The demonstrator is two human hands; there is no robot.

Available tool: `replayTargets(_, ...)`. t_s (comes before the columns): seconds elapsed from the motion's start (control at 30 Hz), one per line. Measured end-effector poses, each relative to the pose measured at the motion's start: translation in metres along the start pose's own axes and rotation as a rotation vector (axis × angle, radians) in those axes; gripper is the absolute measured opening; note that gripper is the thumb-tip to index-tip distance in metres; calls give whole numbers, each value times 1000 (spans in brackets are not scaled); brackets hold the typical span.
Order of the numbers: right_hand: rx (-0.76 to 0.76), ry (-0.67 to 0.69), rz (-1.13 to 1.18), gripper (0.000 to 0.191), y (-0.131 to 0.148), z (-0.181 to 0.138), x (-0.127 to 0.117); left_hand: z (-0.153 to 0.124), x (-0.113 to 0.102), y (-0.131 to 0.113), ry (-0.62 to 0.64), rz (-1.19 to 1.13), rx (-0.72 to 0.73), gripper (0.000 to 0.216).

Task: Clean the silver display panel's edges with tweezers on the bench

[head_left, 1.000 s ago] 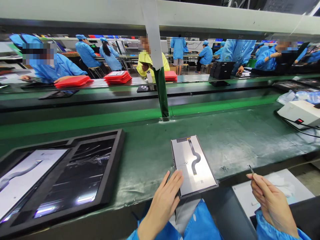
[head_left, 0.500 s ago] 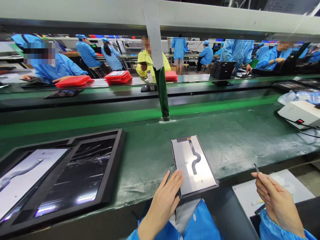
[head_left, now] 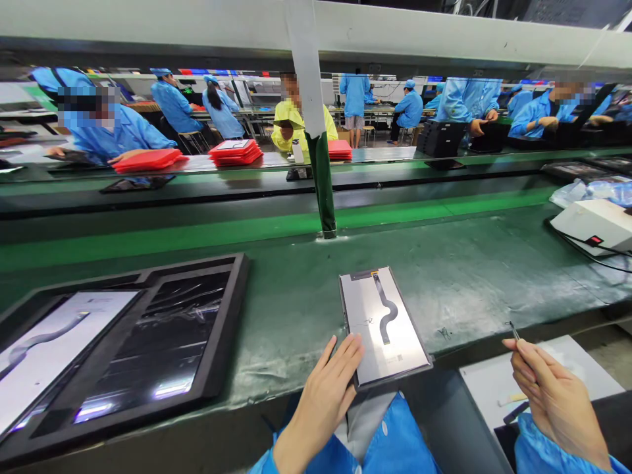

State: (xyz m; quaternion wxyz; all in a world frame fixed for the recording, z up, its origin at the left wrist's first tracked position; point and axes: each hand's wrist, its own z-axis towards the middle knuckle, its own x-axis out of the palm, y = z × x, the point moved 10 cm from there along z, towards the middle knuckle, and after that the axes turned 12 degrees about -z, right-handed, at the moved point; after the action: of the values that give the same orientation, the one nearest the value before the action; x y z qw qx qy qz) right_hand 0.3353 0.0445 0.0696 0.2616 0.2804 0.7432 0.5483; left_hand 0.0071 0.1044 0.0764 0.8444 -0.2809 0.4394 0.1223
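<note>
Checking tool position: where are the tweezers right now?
In the head view, lower right: the tweezers are pinched in the right hand, tip up, above the white sheet, right of the panel the left hand steadies.

No lettering, brand or number can be read anywhere on this assembly line. The pale panel (head_left: 384, 326) near the middle of the green belt carries a small dark printed patch at its near right corner and faint marks at its left edge, all too small to make out. The white box (head_left: 592, 225) at far right shows a red switch, its marking illegible. Screens in the far background glow without legible text.
</note>
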Motion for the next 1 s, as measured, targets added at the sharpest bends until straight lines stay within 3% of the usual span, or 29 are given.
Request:
replayTargets(0.17,-15,-5,16,46,8,-2,-2,0,-1,-1,-21,-10,5,68)
replayTargets(0.37,-31,-51,31,52,14,-2,-14,-2,1,2,-5,-6,0,69)
replayTargets(0.57,-122,2,1,51,13,-6,2,3,-4,-4,3,46,31,61)
replayTargets(0.67,-103,55,-23,53,-14,-16,23,9,0,-15,-23,96,69,50)
replayTargets(0.9,122,81,-24,51,-115,-49,72,24,24,-51,-94,82,164,32)
replayTargets(1.0,105,109,32,48,-121,-56,93,29,27,-56,-61,30,184,43)
